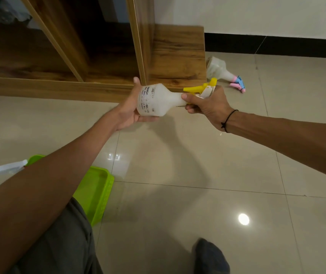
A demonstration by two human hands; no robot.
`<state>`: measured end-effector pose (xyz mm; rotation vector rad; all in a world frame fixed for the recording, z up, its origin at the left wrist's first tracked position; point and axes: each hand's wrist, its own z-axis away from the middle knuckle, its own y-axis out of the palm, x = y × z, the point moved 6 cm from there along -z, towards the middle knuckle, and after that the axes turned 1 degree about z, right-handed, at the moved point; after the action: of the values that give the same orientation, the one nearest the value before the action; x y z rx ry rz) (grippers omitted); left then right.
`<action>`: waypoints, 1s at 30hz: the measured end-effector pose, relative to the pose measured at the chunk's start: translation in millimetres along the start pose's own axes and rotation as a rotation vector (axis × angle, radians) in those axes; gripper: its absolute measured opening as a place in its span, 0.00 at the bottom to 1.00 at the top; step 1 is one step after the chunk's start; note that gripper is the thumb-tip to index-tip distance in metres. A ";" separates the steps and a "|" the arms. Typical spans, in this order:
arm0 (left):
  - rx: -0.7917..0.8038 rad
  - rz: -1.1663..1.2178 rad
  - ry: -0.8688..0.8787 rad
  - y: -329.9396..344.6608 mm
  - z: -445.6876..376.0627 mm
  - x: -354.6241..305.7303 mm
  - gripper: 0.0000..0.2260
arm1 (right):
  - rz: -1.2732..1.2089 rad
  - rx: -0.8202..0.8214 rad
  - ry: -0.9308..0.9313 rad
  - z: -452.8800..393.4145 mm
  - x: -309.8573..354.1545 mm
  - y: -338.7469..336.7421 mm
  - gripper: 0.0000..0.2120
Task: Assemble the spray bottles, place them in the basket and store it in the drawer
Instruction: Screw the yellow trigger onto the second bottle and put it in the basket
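I hold a white translucent spray bottle [156,99] sideways in front of me. My left hand [129,107] cups its base. My right hand [207,104] grips the neck and the yellow trigger head [199,88] fitted on it. A second bottle with a pink and blue trigger head [220,73] lies on the floor tiles at the far right, beside the wooden cabinet. The green plastic basket [97,192] sits on the floor at lower left, partly hidden by my left forearm. A white trigger part [4,168] shows at its left edge.
A wooden cabinet [176,56] with open compartments stands ahead on the left against the white wall. Glossy beige tiles [197,175] cover the floor. My knee in grey fabric and a dark sock [209,256] lie at the bottom.
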<state>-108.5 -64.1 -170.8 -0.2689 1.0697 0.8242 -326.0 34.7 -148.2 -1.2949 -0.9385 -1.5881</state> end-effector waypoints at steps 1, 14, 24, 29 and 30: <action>0.020 -0.040 -0.040 -2.3 0.5 1.7 0.34 | -0.002 0.004 -0.008 0.2 0.5 0.0 0.17; 0.052 -0.554 0.140 -1.1 7.5 -1.3 0.40 | -0.014 0.111 0.071 9.8 2.0 -0.2 0.16; 0.000 -0.063 0.039 -7.8 0.6 0.3 0.44 | 0.054 0.098 -0.104 6.4 28.7 6.4 0.09; 0.111 -0.065 -0.101 -10.2 9.7 6.7 0.30 | 0.051 0.105 -0.087 9.3 29.0 9.1 0.09; 0.093 -0.061 -0.053 -12.1 8.0 3.8 0.23 | 0.040 0.082 -0.058 9.2 26.6 6.7 0.11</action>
<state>-93.7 -66.0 -172.4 -0.1993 1.0425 0.7217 -319.2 36.7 -120.2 -1.3009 -0.9974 -1.4731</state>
